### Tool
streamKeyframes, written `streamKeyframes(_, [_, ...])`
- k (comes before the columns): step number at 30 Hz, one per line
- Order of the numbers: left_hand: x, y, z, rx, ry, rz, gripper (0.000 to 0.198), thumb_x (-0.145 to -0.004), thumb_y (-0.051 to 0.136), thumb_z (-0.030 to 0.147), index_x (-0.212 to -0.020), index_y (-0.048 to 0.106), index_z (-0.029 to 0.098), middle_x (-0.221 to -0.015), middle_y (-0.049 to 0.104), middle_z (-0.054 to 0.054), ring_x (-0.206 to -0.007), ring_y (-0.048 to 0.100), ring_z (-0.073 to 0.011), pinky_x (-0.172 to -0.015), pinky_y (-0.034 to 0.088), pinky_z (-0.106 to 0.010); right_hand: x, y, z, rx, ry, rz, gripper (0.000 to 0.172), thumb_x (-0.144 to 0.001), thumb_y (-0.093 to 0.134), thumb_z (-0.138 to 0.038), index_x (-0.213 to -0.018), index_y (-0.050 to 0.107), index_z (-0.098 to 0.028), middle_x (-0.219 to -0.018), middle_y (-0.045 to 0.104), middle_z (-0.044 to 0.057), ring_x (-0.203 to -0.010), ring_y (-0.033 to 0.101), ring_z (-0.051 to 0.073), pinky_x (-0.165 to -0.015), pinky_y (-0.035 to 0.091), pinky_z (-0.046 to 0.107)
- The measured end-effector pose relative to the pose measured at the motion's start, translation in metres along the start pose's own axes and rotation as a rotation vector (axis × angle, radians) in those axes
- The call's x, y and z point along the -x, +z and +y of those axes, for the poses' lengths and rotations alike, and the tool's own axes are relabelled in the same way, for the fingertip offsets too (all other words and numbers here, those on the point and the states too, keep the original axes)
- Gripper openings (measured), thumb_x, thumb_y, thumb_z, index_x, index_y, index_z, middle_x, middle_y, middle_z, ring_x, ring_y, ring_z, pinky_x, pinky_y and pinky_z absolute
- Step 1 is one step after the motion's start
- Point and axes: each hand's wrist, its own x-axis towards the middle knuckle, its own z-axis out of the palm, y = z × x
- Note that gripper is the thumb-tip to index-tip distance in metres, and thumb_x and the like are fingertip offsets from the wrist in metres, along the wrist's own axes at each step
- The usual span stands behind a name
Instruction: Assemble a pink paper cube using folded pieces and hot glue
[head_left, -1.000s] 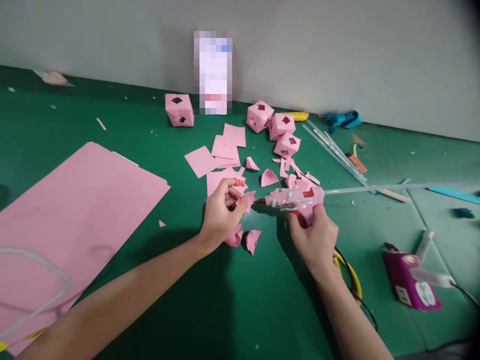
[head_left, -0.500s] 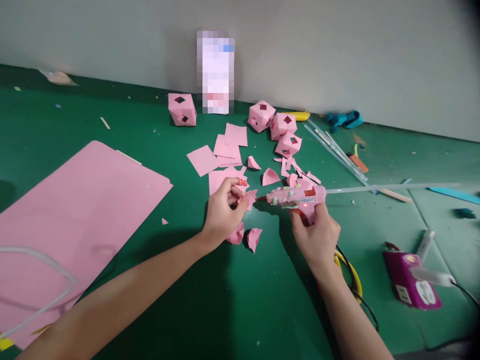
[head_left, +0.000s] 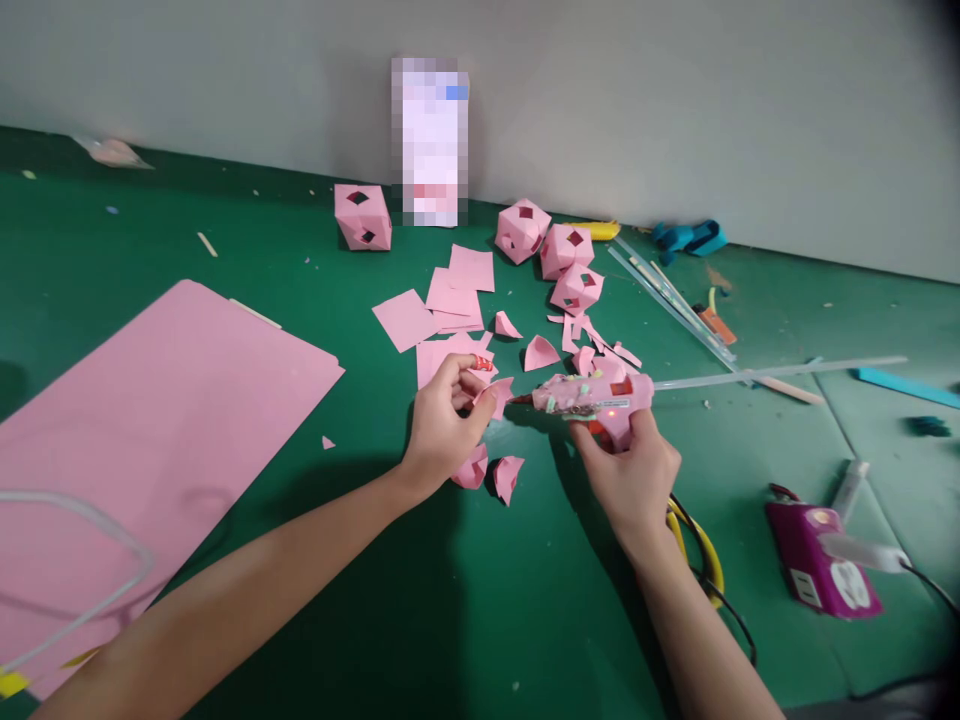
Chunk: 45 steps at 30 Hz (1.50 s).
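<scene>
Between thumb and fingers, my left hand pinches a small folded pink paper piece. My right hand grips a pink hot glue gun, its nozzle pointing left at the edge of that piece; whether they touch I cannot tell. A clear glue stick sticks out of the gun's back, and a small light glows on its side. Just below my left hand lie two folded pink paper pieces. Above it are pink paper squares, and a cupped paper piece rests near the gun.
Several pink paper polyhedra stand near the wall, by a blurred-out upright phone. A large pink sheet covers the left. Spare glue sticks, a purple power box and a yellow cable lie to the right.
The glue stick's rear end has shifted slightly and my right hand's fingers have moved a little at the trigger. My left hand and the paper piece stay almost in place.
</scene>
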Motion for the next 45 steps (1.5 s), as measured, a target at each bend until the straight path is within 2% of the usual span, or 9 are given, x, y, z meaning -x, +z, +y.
streamKeyframes(19, [0.0012,-0.0020,-0.0016,-0.003,0.015,-0.038,0.022,-0.086,0.068,0.018,-0.105,0.057,0.021,-0.076,0.063,0.004,-0.068,0.065,-0.0102,-0.064,0.056,-0.021,-0.0034,0.0016,-0.0021,0.021,0.027,-0.014,0.033,-0.073,0.065,-0.054,-0.082,0.059,-0.023,-0.053,0.049,-0.005,-0.048,0.042,0.017,-0.054,0.037,0.029])
streamKeyframes(33, [0.0000,-0.0004,-0.0012,-0.002,-0.016,-0.048,0.032,-0.086,0.069,0.020,-0.112,0.051,0.022,-0.079,0.065,0.003,-0.067,0.065,-0.0113,-0.062,0.053,-0.023,-0.0030,0.0021,-0.0012,0.003,0.055,0.019,0.038,-0.074,0.068,-0.054,-0.092,0.067,-0.020,-0.056,0.055,-0.004,-0.049,0.046,0.017,-0.057,0.040,0.030])
streamKeyframes(40, [-0.0014,-0.0011,-0.0017,0.018,-0.063,-0.018,0.034,-0.086,0.073,0.026,-0.113,0.053,0.022,-0.088,0.073,-0.001,-0.080,0.075,-0.0159,-0.071,0.059,-0.027,-0.0010,0.0025,-0.0003,0.006,0.046,0.028,0.040,-0.074,0.069,-0.055,-0.094,0.066,-0.020,-0.057,0.058,-0.003,-0.049,0.049,0.017,-0.056,0.042,0.030])
streamKeyframes(45, [-0.0022,-0.0014,-0.0048,-0.009,-0.006,-0.004,0.039,-0.087,0.070,0.020,-0.123,0.055,0.023,-0.093,0.076,-0.003,-0.102,0.077,-0.0206,-0.088,0.061,-0.034,0.0004,0.0027,0.0004,0.018,0.022,0.034,0.039,-0.075,0.068,-0.054,-0.094,0.068,-0.020,-0.058,0.058,-0.003,-0.049,0.048,0.017,-0.057,0.043,0.030])
